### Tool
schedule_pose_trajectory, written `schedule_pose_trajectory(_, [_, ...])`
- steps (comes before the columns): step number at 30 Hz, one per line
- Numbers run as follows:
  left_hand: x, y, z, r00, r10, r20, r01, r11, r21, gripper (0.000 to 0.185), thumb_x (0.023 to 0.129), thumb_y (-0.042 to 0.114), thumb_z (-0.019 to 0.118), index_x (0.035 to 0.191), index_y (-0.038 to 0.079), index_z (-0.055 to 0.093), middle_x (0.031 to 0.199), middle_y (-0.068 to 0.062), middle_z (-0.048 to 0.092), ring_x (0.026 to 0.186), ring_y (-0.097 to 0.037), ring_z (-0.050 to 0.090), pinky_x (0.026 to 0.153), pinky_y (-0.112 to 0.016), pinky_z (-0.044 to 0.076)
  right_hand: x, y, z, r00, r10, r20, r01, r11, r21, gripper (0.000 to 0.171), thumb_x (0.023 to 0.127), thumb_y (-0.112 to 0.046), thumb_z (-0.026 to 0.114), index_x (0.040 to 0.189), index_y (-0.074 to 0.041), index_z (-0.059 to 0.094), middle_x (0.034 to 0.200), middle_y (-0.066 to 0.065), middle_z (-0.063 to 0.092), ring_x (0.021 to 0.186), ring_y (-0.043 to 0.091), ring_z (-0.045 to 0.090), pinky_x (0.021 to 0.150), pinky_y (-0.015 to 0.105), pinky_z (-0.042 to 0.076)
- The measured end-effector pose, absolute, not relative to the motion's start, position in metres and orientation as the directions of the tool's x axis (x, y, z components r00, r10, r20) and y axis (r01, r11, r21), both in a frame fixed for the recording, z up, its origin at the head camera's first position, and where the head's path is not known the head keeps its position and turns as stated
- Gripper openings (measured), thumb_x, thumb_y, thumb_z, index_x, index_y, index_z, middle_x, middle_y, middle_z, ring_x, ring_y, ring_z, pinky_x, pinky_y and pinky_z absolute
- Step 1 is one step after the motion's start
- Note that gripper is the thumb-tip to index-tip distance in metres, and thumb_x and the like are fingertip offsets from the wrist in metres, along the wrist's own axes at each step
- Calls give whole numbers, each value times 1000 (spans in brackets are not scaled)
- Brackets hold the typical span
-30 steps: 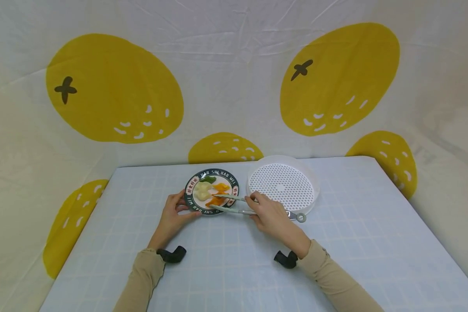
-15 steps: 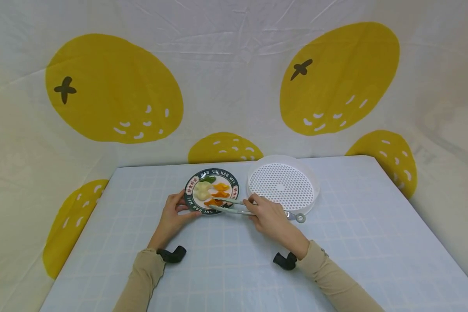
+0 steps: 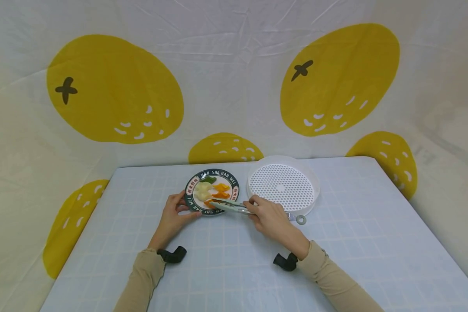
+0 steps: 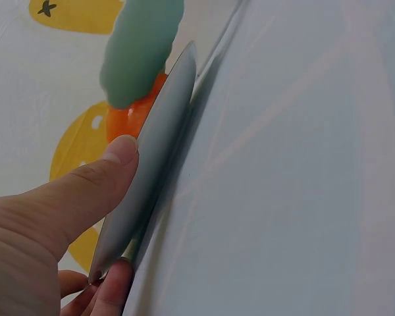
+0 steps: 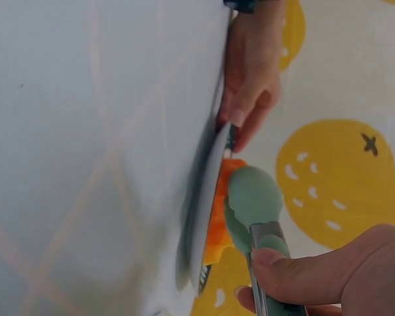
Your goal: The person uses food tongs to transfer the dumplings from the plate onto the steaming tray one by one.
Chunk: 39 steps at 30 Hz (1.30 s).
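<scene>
My left hand point(image 3: 173, 216) grips the left edge of a round plate point(image 3: 235, 182) with a dark green lettered rim, thumb on the near edge. In the left wrist view its thumb point(image 4: 122, 151) lies over the rim and the other fingers reach underneath. On the plate lie orange dumpling-like pieces point(image 3: 220, 187), pale ones point(image 3: 203, 190) and a green one point(image 3: 208, 179). My right hand point(image 3: 271, 216) holds metal tongs point(image 3: 238, 209) with pale green tips. Those tips point(image 5: 255, 194) are close together over the near orange pieces, overlapping them in the right wrist view.
A white round steamer tray point(image 3: 315, 186) with a perforated base point(image 3: 281, 184) stands right of the plate, behind the right hand. The table point(image 3: 226, 268) has a pale blue checked cloth. A white backdrop point(image 3: 230, 86) with yellow fruit prints rises behind it.
The tongs' arms have come closer together over the near orange pieces, squeezed by the right hand. The left hand and plate have stayed in place.
</scene>
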<state>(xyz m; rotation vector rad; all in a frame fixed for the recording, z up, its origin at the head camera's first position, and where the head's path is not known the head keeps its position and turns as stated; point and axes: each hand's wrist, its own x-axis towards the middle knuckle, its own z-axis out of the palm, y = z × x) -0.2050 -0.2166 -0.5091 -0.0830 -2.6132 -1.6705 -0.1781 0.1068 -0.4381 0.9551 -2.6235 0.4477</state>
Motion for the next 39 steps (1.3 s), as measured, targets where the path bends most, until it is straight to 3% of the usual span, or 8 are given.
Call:
schedule_pose_trajectory(5, [-205,-217,-508,-997,25,69,73,412,908,102,74,26,89,153,1,30,132,-13,39,109,-26,58,97,-29,52,-179,107,-434,-758,-551,348,-638,736,-226,35,83,-12,80,118,-10,72,107,1,62,65,11,50,41,16,35])
schedule_pose_trajectory(10, [-204,-218,-509,-999,10,52,51,421,906,102,73,25,90,153,2,31,131,-11,39,108,-24,58,94,-21,52,-181,103,-431,-770,-555,316,-632,732,-255,38,82,-12,81,119,-10,71,109,2,62,67,12,51,40,17,35])
schedule_pose_trajectory(21, [-202,-216,-508,-1000,4,30,29,420,907,103,73,26,90,154,3,31,131,-10,40,109,-24,58,95,-22,52,-184,94,-422,-772,-582,254,-629,759,-171,40,81,-12,82,119,-12,71,106,2,61,67,12,51,40,20,36])
schedule_pose_trajectory(39, [-204,-214,-507,-1000,1,13,12,425,905,104,72,30,91,154,6,31,131,-8,40,108,-21,59,97,-27,52,-183,97,-420,-771,-592,235,-635,743,-213,34,84,-12,79,118,-11,73,104,2,62,65,13,51,40,18,35])
